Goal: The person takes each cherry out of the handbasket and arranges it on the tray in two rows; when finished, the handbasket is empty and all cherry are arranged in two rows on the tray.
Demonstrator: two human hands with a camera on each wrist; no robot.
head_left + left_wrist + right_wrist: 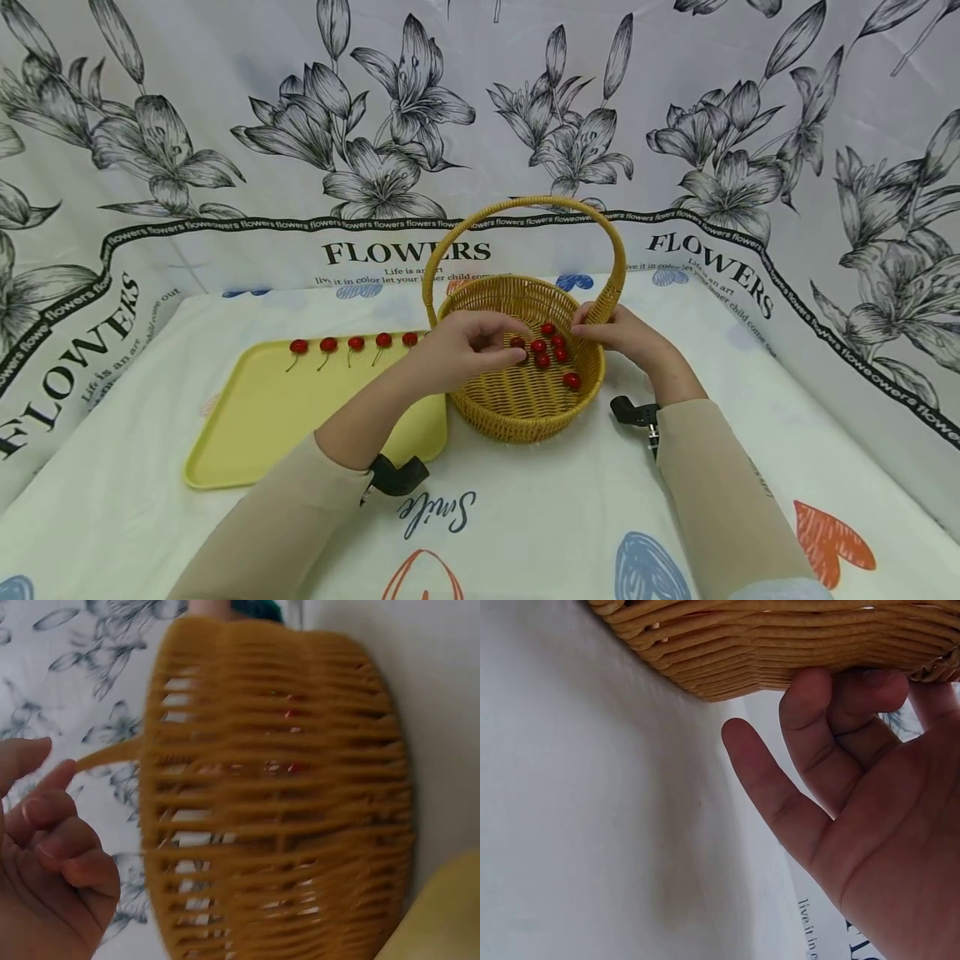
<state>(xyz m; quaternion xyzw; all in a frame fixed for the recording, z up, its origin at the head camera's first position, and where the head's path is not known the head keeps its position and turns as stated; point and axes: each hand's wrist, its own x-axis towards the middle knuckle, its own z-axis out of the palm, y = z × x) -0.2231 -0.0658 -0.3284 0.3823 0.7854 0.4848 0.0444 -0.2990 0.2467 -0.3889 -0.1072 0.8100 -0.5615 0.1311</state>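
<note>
A round woven basket (495, 410) with a tall arched handle (525, 202) stands on the cloth and holds several red cherries (561, 354). My left hand (461, 350) reaches over its left rim, thumb and forefinger apart close to the cherries. In the left wrist view nothing shows between the left hand's (52, 847) fingertips, and the other fingers are loosely bent. At the basket's right side my right hand (626, 335) grips the rim by the handle's base. The right wrist view has the right hand's (870, 772) fingers against the outer weave, the little finger apart from it.
Left of the basket lies a yellow tray (262, 417), with several stemmed cherries (327, 344) in a row along its far edge. A white printed cloth (540, 533) covers the table, and a flower-patterned curtain (510, 67) rises behind.
</note>
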